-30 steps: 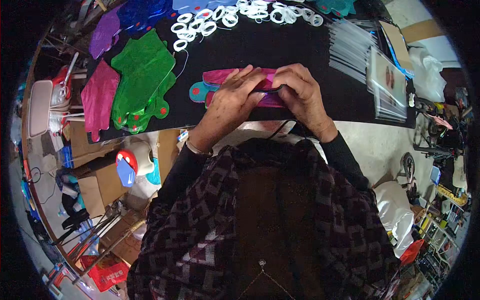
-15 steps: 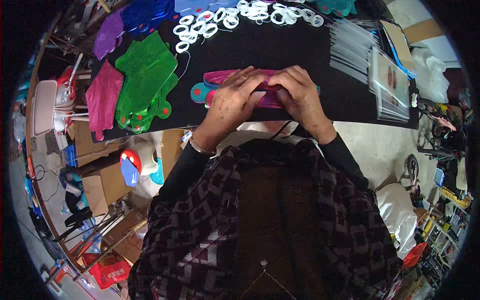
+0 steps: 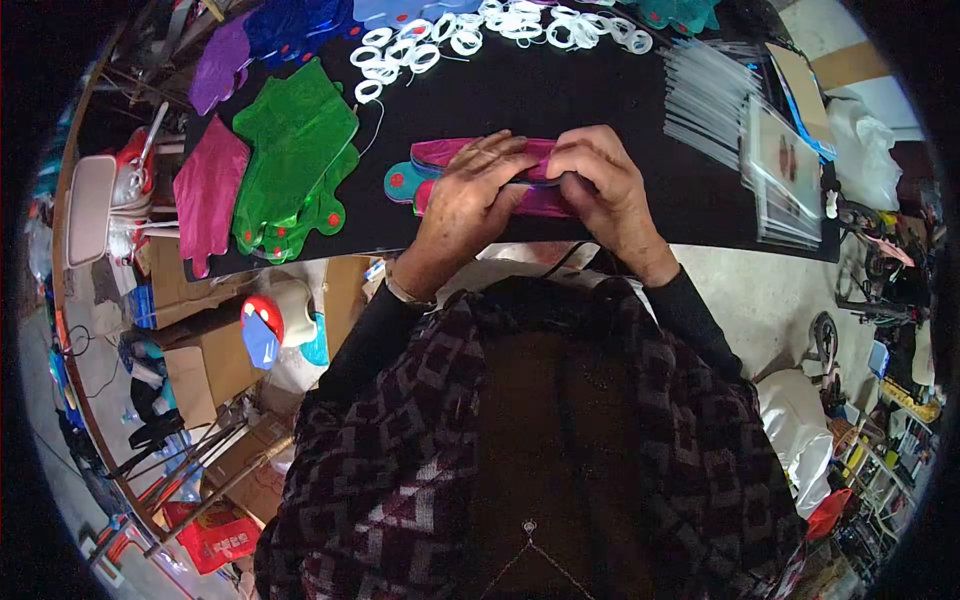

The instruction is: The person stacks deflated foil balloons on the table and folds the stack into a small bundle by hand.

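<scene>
A flat, shiny pink foil piece (image 3: 430,153), which looks like a deflated foil balloon, lies folded lengthwise on the black table, with a teal end (image 3: 397,182) bearing a red dot sticking out at the left. My left hand (image 3: 462,198) rests over its middle-left part, thumb and fingers closed on the fold. Beside it my right hand (image 3: 607,192) grips the right part, fingers curled over the upper edge and thumb on the lower one. The right end of the foil is hidden under that hand.
Green foil pieces (image 3: 290,150) and a pink one (image 3: 210,195) lie at left, purple and blue ones behind. Rolls of white ribbon (image 3: 465,40) are heaped at the back. Clear sticks (image 3: 705,95) and plastic-sleeved sheets (image 3: 785,175) lie at right.
My right hand has shifted slightly, its fingers bending more over the upper edge of the foil. The teal bit at the right end is now covered. My left hand stays nearly in place.
</scene>
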Available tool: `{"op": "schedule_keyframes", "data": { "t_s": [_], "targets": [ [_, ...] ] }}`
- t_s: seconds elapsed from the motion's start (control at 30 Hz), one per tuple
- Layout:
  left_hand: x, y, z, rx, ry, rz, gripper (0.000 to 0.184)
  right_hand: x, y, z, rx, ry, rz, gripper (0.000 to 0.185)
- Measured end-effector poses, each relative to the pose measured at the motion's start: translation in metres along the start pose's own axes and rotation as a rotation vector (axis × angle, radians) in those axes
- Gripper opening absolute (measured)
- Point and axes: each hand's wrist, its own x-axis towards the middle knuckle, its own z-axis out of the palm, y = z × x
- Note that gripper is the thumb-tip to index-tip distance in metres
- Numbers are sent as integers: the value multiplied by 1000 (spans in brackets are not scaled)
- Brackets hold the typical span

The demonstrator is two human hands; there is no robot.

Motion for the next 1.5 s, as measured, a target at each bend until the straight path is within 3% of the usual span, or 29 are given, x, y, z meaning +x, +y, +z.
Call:
{"op": "schedule_keyframes", "data": {
  "t_s": [0.13, 0.33, 0.67, 1.13, 1.33, 1.5],
  "targets": [
    [0, 1, -2, -9, 21, 15, 40, 0, 3, -1, -35, -3, -88, 31],
    [3, 5, -4, -56, 32, -23, 39, 0, 0, 1, -22, 15, -11, 30],
    [3, 6, -5, -52, 37, -46, 35, 3, 9, 4, -288, -9, -45, 28],
    [0, 6, -11, -207, 76, -227, 26, 3, 9, -2, 81, 2, 59, 35],
    [0, 2, -9, -171, 100, -155, 28, 4, 7, 1, 161, 52, 61, 38],
    [1, 7, -12, -186, 43, -238, 29, 3, 4, 4, 114, 61, 12, 40]
  ]
}}
